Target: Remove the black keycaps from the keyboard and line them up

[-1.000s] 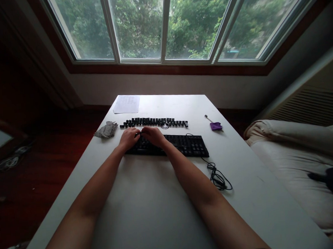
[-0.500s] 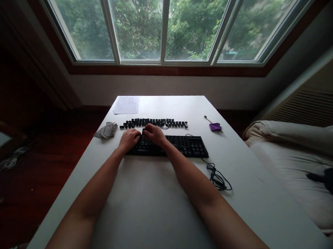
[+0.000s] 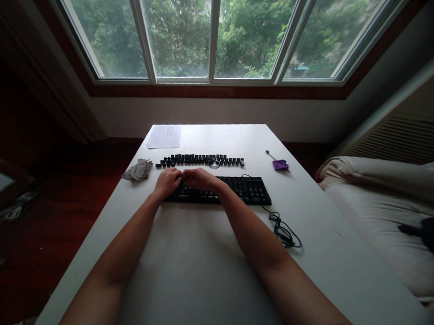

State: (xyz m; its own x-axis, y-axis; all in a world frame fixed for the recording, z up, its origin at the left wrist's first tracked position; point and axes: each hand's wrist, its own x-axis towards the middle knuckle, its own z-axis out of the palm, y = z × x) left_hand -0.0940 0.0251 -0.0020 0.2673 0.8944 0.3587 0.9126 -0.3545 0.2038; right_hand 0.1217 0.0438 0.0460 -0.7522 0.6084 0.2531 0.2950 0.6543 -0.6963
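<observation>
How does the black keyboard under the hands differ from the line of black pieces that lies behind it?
The keyboard is one broad body; the line of pieces is thin, made of many small parts. The left hand and right hand rest on the keyboard; nothing touches the line. A cable leaves the keyboard; the line has none. Both are black and lie on the white table.

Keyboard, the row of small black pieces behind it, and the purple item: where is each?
keyboard (image 3: 244,189): head view, on the uncovered right part of its keys.
row of small black pieces (image 3: 198,159): head view, middle of the row.
purple item (image 3: 280,165): head view, centre of its purple body.
</observation>
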